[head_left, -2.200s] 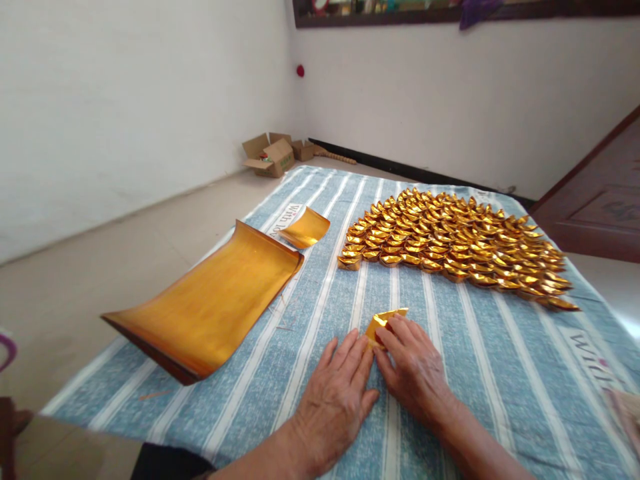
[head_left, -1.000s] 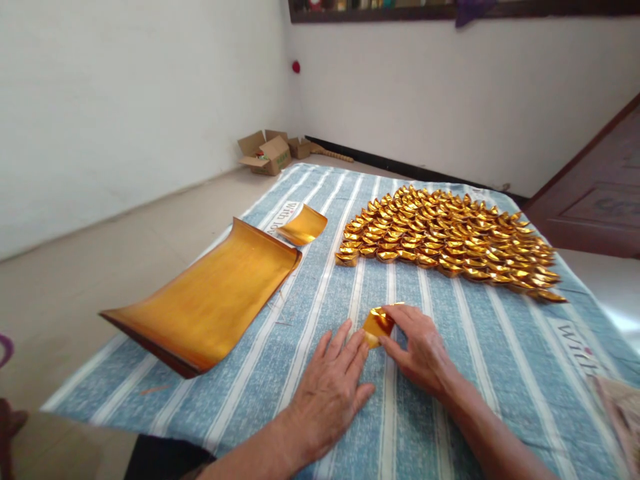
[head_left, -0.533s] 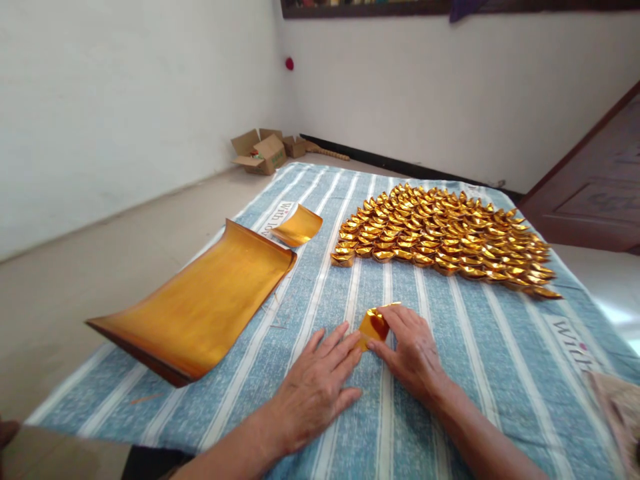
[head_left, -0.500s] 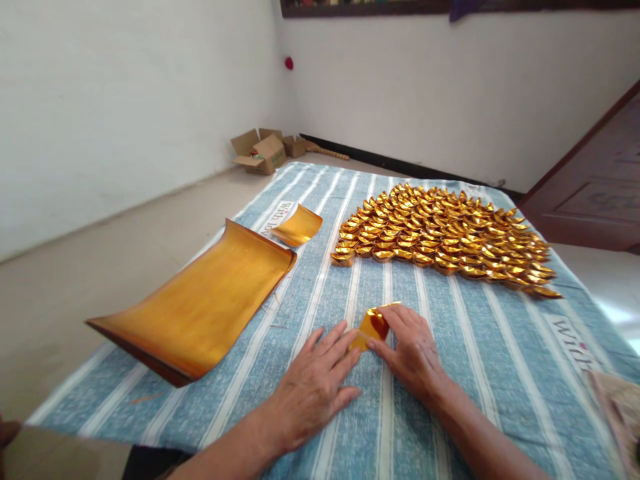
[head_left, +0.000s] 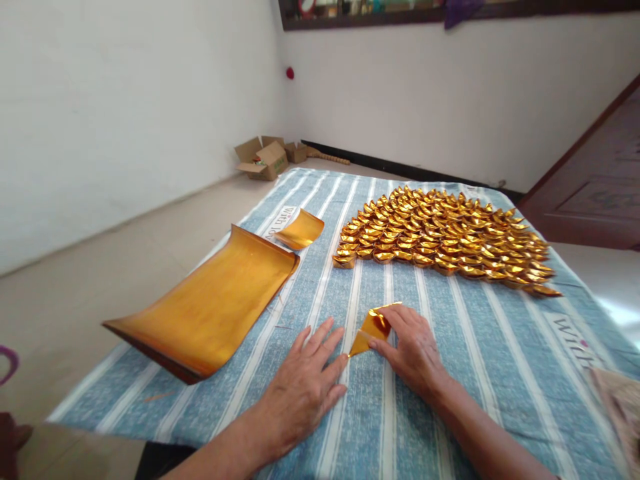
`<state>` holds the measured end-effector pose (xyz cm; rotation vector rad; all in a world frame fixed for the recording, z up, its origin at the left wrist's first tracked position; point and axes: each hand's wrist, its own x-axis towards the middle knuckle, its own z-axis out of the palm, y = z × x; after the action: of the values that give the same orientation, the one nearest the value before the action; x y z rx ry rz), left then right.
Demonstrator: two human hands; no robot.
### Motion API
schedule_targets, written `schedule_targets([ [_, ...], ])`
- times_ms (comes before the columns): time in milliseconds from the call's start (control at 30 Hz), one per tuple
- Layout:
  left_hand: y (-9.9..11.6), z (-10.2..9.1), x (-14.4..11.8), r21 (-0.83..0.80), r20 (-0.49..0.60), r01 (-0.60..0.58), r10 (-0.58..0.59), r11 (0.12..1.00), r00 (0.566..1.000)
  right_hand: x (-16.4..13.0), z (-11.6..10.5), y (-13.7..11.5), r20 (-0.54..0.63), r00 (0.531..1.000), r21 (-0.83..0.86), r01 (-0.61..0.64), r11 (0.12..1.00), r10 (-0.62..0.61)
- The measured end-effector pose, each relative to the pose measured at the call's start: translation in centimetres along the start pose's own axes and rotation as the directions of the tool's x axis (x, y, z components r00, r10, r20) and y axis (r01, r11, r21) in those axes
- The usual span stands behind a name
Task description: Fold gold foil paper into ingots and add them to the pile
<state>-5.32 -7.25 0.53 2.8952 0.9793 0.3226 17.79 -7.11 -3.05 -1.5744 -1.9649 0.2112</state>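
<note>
Fingers of the right hand (head_left: 413, 347) are curling over a small piece of gold foil paper (head_left: 371, 327), the fingertips bunched together and pressing its upper fold down against the striped blue cloth (head_left: 450, 373); whether the thumb is pinching underneath cannot be told. One pointed corner of the paper is sticking out toward the left hand (head_left: 300, 387), which is lying palm down on the cloth just beside it, fingers spread slightly and stretched flat, the tip of one finger seeming to touch that corner. The left hand is gripping nothing. The paper is sitting on the near middle of the cloth, between the two hands. Off to the left, well apart, a stack of gold foil sheets (head_left: 215, 307) is lying with its edges curling up, and a single curled sheet (head_left: 301, 229) is resting just past its far end. Across the far half of the cloth, many folded gold ingots (head_left: 445, 237) are sitting in tight rows.
</note>
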Motion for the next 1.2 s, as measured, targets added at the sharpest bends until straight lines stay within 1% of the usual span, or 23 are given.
schedule_targets([
  [100, 0.1, -0.4, 0.2, -0.028, -0.022, 0.035, -0.036, 0.999, 0.999, 0.1, -0.1, -0.1, -0.006, 1.0, -0.003, 0.001, 1.0, -0.001],
  [167, 0.3, -0.4, 0.6, -0.047, -0.071, 0.044, -0.048, 0.998, 0.996, 0.1, -0.1, -0.2, -0.008, 1.0, 0.0, 0.006, 1.0, -0.006],
  [233, 0.6, -0.1, 1.2, -0.079, -0.123, 0.01, -0.02, 0.997, 0.992, 0.1, -0.1, -0.2, -0.01, 1.0, 0.004, 0.013, 1.0, -0.013],
  [300, 0.9, 0.2, 2.1, -0.115, -0.151, -0.051, 0.034, 0.992, 0.988, 0.1, -0.1, -0.2, -0.005, 1.0, 0.007, 0.016, 1.0, -0.016],
  [400, 1.3, 0.8, 3.2, -0.133, -0.14, -0.094, 0.075, 0.987, 0.987, 0.1, 0.0, -0.1, 0.009, 1.0, 0.001, 0.017, 1.0, -0.017],
  [567, 0.9, 1.2, 3.9, -0.159, -0.088, -0.074, 0.061, 0.985, 0.994, 0.1, -0.2, 0.0, 0.021, 0.998, 0.003, 0.051, 0.999, -0.051],
  [733, 0.6, 1.9, 4.4, -0.147, -0.097, -0.059, 0.045, 0.987, 0.994, 0.3, -0.3, 0.4, 0.036, 0.996, 0.031, 0.075, 0.997, -0.076],
  [833, 0.7, 2.6, 5.2, -0.112, -0.095, 0.004, -0.014, 0.994, 0.995, 0.4, 0.1, 1.1, -0.008, 0.996, 0.024, 0.094, 0.995, -0.094],
  [933, 0.8, 2.8, 6.2, -0.103, -0.06, 0.127, -0.134, 0.987, 0.989, 0.7, 0.7, 1.9, -0.071, 0.992, -0.029, 0.103, 0.994, -0.105],
  [1067, 1.1, 2.2, 7.1, -0.144, 0.043, 0.312, -0.309, 0.939, 0.95, 1.2, 1.3, 2.4, -0.166, 0.979, -0.089, 0.109, 0.99, -0.123],
  [1133, 1.1, 1.9, 7.4, -0.157, 0.095, 0.364, -0.353, 0.918, 0.931, 1.5, 1.4, 2.4, -0.191, 0.976, -0.104, 0.086, 0.991, -0.104],
  [1200, 1.2, 1.6, 7.5, -0.162, 0.125, 0.389, -0.372, 0.907, 0.92, 1.7, 1.2, 2.4, -0.196, 0.977, -0.123, 0.056, 0.991, -0.08],
])
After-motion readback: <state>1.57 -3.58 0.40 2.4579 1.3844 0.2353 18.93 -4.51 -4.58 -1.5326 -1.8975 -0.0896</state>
